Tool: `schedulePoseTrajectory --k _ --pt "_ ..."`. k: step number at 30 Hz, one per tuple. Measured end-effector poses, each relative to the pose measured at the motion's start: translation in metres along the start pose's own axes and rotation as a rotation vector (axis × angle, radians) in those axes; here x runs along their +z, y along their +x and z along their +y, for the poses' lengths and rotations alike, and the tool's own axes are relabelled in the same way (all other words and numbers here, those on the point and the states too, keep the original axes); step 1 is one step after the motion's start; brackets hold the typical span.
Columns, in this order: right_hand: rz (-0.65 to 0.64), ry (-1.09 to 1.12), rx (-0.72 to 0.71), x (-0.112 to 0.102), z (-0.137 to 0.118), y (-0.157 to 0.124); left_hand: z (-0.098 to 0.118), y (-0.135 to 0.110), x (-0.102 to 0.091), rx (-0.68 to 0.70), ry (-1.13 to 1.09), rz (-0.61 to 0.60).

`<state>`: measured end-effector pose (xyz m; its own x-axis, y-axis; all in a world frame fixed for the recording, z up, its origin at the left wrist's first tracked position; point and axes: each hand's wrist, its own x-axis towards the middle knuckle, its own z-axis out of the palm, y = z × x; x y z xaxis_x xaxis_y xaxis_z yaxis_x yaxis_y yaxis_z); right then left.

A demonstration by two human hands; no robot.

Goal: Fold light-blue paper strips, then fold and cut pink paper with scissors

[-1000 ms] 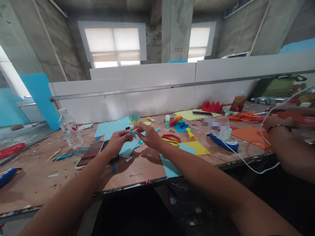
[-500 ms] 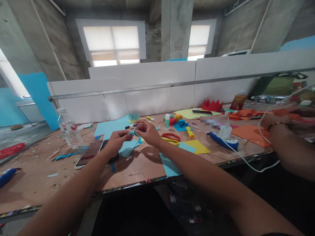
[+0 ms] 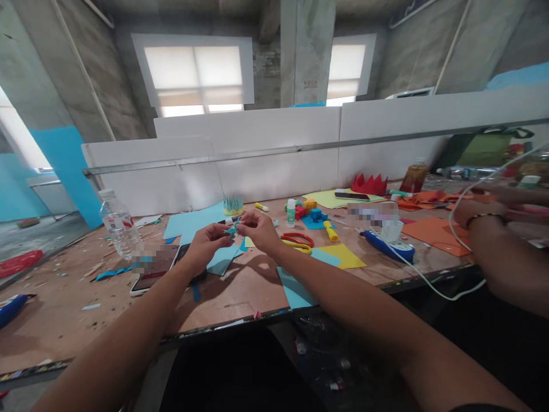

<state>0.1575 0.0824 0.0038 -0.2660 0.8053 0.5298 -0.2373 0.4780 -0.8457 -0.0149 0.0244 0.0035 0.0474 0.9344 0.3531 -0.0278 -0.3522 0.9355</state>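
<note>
A small folded piece of light blue paper (image 3: 233, 230) is pinched between the fingertips of both hands, above the table. My left hand (image 3: 209, 243) grips it from the left and my right hand (image 3: 259, 230) from the right; its exact shape is partly hidden by the fingers. Below the hands lies a light blue paper sheet (image 3: 221, 262). Scissors with red and yellow handles (image 3: 299, 240) rest just right of my right hand. A small paper crown (image 3: 233, 206) stands behind the hands. Beside my left wrist is a phone (image 3: 150, 278).
A water bottle (image 3: 119, 224) stands at the left. Right of the scissors are a glue stick (image 3: 291, 213), a yellow sheet (image 3: 345, 256) and a blue glue gun (image 3: 391, 247). A red paper crown (image 3: 369, 184) sits farther back. A co-worker's hand (image 3: 480, 216) works over orange paper at the right.
My fingers have shifted slightly on the small blue paper piece, and its visible part has turned a little. The co-worker's hands at the right have moved slightly.
</note>
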Motion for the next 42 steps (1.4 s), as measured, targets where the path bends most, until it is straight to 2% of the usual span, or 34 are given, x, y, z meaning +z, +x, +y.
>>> schedulePoseTrajectory --k 10,17,27,33,38,42 --pt "-0.075 -0.021 0.029 0.003 -0.003 -0.004 0.005 -0.001 0.003 0.079 0.044 0.084" --pt "-0.04 -0.04 0.036 0.001 0.001 0.0 0.009 -0.003 0.007 0.102 0.016 0.114" --pt "-0.026 -0.182 -0.087 0.0 -0.002 -0.002 0.008 -0.002 0.007 0.123 0.006 0.12" --pt "-0.073 -0.247 -0.144 0.004 -0.011 -0.009 0.004 0.001 0.005 0.129 0.01 0.076" --pt "-0.175 -0.29 -0.162 0.007 -0.014 -0.014 0.003 0.0 0.005 0.135 0.023 0.079" --pt "-0.17 -0.318 -0.194 0.006 -0.011 -0.013 0.004 -0.001 0.006 0.125 0.036 0.093"
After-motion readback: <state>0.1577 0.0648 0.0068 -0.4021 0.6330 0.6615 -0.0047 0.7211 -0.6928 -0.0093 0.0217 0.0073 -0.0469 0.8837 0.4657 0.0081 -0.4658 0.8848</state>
